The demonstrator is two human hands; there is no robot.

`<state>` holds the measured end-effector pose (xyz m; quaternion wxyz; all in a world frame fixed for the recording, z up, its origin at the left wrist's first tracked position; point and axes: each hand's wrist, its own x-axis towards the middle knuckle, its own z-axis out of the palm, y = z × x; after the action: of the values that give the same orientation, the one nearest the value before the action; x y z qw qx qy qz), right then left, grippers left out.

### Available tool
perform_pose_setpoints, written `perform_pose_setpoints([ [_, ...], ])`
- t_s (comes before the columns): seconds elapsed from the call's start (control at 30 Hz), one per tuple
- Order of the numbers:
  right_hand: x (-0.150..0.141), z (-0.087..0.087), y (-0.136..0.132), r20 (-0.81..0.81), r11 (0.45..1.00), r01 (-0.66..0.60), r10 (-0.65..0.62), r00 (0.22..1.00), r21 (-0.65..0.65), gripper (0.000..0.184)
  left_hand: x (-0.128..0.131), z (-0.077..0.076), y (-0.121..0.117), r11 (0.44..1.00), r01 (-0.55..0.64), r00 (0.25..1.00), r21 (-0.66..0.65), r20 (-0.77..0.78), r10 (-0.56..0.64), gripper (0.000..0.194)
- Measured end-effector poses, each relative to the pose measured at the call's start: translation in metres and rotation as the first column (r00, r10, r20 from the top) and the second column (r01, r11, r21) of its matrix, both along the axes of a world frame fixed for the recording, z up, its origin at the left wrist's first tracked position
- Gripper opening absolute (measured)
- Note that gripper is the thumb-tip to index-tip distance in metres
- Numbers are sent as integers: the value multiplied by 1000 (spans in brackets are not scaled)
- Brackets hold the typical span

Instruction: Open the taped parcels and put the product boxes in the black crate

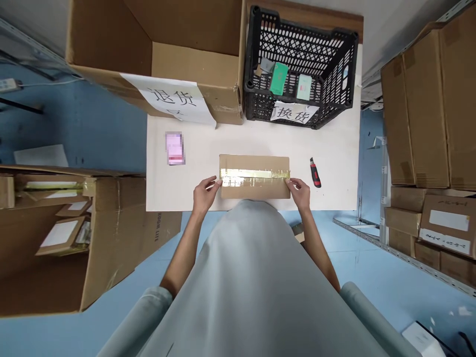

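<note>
A flat, long cardboard box lies at the near edge of the white table, with shiny yellowish tape running along its top. My left hand grips the box's left end, thumb and fingers at the edge. At the opposite end, my right hand holds the box in the same way, fingertips on its right edge. Just right of that hand lies a red and black box cutter, its tip pointing away from me. A blurred pink item rests on the table to the left.
Behind the work area stand a large open carton with a handwritten paper label and a black plastic crate containing several small boxes. A big carton with taped parcels is at left. Shelves of cartons line the right side.
</note>
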<state>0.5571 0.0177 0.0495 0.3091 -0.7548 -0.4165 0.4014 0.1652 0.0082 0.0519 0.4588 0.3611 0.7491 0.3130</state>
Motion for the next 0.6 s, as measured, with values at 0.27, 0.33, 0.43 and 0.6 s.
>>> perform_pose_setpoints([
  [0.27, 49, -22, -2, -71, 983, 182, -184, 980, -34, 80, 48, 56, -3, 944, 232, 973, 235, -42, -229, 60],
  [0.33, 68, -26, -2, -35, 974, 225, -226, 973, -27, 81, 67, 78, -4, 901, 324, 938, 289, 28, -346, 58],
  [0.43, 88, -31, 0, 19, 974, 228, -228, 973, -11, 81, 91, 102, -3, 839, 444, 869, 314, 77, -489, 54],
  [0.6, 95, -36, 1, 31, 972, 233, -233, 972, 16, 72, 105, 111, 1, 789, 557, 816, 260, 5, -578, 54],
])
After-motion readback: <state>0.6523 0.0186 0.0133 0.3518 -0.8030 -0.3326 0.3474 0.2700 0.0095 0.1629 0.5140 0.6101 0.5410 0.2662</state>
